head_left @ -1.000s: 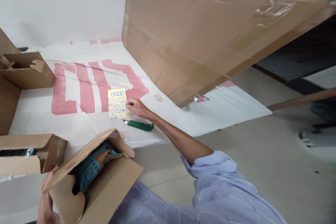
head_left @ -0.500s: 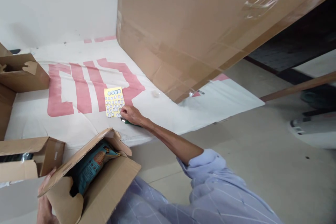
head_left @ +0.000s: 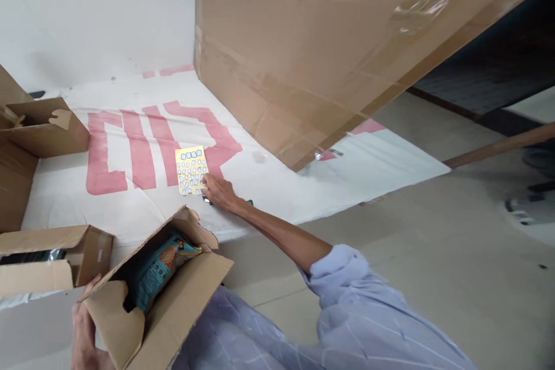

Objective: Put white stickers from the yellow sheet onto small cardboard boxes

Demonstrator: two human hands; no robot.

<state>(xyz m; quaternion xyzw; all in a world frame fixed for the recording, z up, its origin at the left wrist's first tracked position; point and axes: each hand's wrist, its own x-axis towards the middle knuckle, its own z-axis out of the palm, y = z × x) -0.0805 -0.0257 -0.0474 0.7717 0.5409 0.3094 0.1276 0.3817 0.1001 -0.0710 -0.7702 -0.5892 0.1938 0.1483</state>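
Observation:
My left hand [head_left: 85, 324] grips the left side of an open cardboard box [head_left: 195, 295], held tilted in front of my body. Inside lies a blue snack bag [head_left: 158, 272] with a food picture on it. On the table, a yellow sheet [head_left: 191, 170] with rows of small white labels lies flat. My right hand [head_left: 220, 192] is closed at that sheet's lower right edge, fingertips over the labels; whatever they pinch is hidden. A green-handled tool with a metal tip [head_left: 206, 200] lies partly covered under this hand.
Cardboard boxes stand at the left: an open one [head_left: 65, 136] further back and another [head_left: 93, 257] near the front edge. A large cardboard panel [head_left: 295, 63] stands along the table's right side. White cloth with red print [head_left: 143, 150] covers the table.
The view has shifted slightly, so the table items sit a little further right. My right hand has moved slightly up the sheet's right edge. My left hand still holds the box.

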